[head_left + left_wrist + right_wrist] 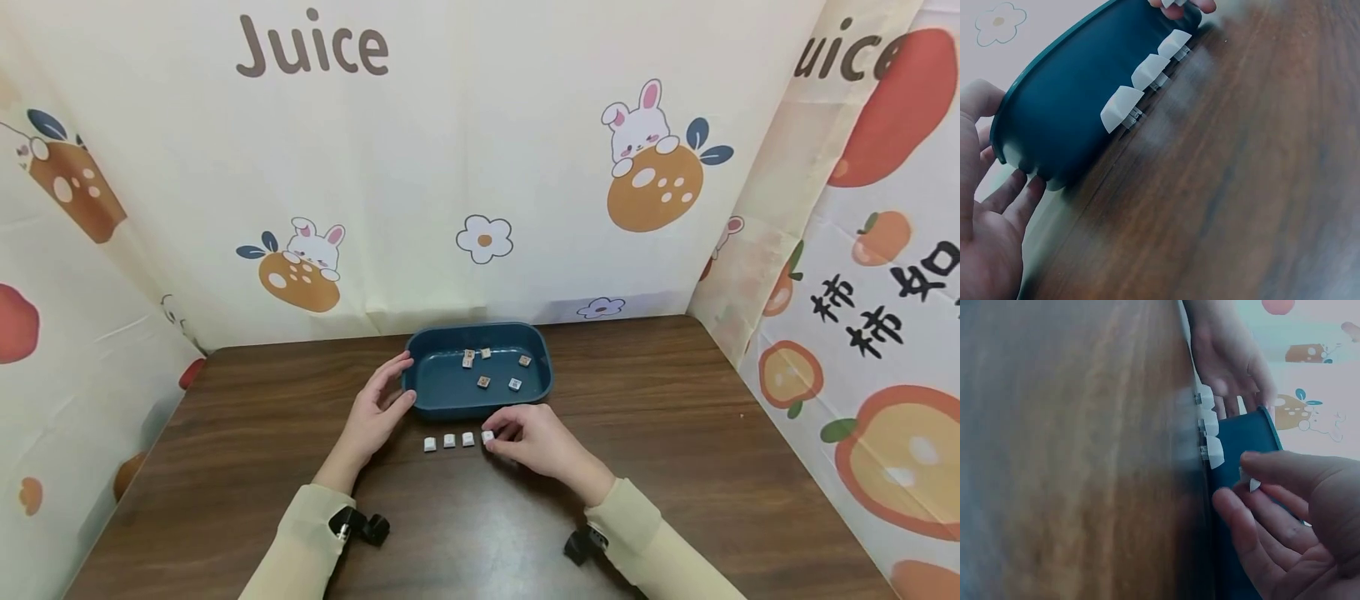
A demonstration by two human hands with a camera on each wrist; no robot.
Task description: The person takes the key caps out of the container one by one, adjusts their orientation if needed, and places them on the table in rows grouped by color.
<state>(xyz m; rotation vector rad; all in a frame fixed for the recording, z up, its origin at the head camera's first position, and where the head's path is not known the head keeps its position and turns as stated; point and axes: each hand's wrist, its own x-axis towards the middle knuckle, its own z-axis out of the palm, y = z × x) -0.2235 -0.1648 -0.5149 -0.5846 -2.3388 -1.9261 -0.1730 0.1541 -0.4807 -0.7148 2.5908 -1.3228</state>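
Note:
Between the thumb and fingers of my right hand (542, 439) is a small white keycap (1254, 484), pinched close over the table at the right end of a row. The other three white keycaps (449, 441) stand top up along the front of the blue tray (480, 412), short stems showing beneath them in the left wrist view. My left hand (375, 414) is at the tray's left end, fingers spread and fairly straight, fingertips against its wall and rim. Inside the tray lie several small loose pieces (483, 382), white with brownish or dark undersides.
The tray stands near the back edge of the brown wooden table (750, 467), close to a printed curtain (420, 167). More printed cloth (885, 317) hangs on the right side. A black wrist camera (585, 544) is strapped at each sleeve.

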